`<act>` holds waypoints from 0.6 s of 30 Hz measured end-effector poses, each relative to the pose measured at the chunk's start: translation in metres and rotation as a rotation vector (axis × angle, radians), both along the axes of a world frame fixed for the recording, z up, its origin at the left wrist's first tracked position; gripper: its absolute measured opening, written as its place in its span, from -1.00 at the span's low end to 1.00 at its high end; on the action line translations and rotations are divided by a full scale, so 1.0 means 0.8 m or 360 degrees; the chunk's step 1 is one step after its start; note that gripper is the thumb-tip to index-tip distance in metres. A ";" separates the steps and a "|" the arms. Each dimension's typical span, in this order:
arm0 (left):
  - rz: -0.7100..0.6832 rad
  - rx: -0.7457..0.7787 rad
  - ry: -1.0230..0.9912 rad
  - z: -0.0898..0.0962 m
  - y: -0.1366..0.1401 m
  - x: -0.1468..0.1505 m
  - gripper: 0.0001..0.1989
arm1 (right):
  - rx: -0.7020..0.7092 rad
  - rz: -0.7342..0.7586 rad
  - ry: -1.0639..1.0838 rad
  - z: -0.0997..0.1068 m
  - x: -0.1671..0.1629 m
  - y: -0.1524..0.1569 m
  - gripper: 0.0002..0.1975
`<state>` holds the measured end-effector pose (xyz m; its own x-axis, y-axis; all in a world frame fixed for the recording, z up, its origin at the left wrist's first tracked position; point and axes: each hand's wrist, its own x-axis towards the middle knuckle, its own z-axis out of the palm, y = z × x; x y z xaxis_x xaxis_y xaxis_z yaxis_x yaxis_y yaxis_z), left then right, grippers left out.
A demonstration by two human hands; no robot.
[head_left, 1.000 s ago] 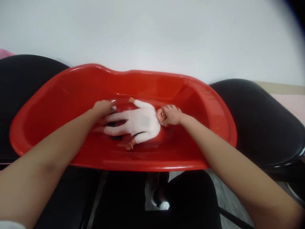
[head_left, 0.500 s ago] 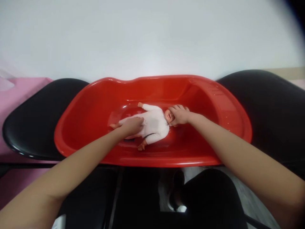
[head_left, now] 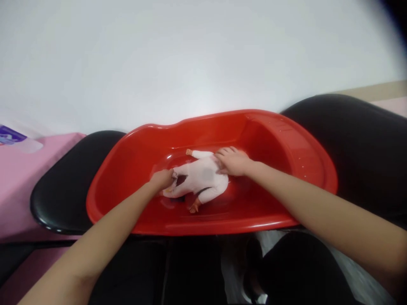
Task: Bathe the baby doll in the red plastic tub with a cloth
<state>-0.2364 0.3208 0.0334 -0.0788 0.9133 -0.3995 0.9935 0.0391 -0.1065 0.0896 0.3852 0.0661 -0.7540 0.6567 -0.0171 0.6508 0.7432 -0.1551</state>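
Observation:
A baby doll (head_left: 206, 173) in a white long-sleeved outfit lies on its back in a red plastic tub (head_left: 305, 165). Its head points right and its legs left, with both arms spread outward. My left hand (head_left: 163, 179) is closed around the end of one leg, the fingertips pinching the white cloth near the foot. Over the doll's head and upper chest rests my right hand (head_left: 234, 162), fingers extended and slightly apart. That hand hides nearly all of the face. A dark grey patch shows on the doll's chest.
Black chair seats stand under the tub's left (head_left: 66, 186) and right (head_left: 356, 161) ends. Pink cloth (head_left: 28, 182) covers a surface at far left, bearing a clear bag with a purple label (head_left: 12, 134). A white wall (head_left: 190, 55) rises behind.
My left hand has shifted from the doll's thighs toward its foot and taken hold of the cloth. My right hand has slid from the forehead down over the face and upper chest.

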 end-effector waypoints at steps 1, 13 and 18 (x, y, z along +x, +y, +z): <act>-0.0026 0.0024 -0.0011 -0.004 0.001 0.005 -0.59 | 0.0043 0.0063 -0.0027 0.000 -0.005 -0.006 -0.30; -0.0227 0.0280 -0.0213 -0.025 0.016 0.065 -0.71 | 0.0204 0.0374 -0.0322 -0.037 -0.063 -0.023 -0.06; -0.0283 0.0073 -0.0220 -0.023 0.008 0.049 -0.64 | 0.0229 0.0328 -0.0355 -0.048 -0.055 -0.016 -0.07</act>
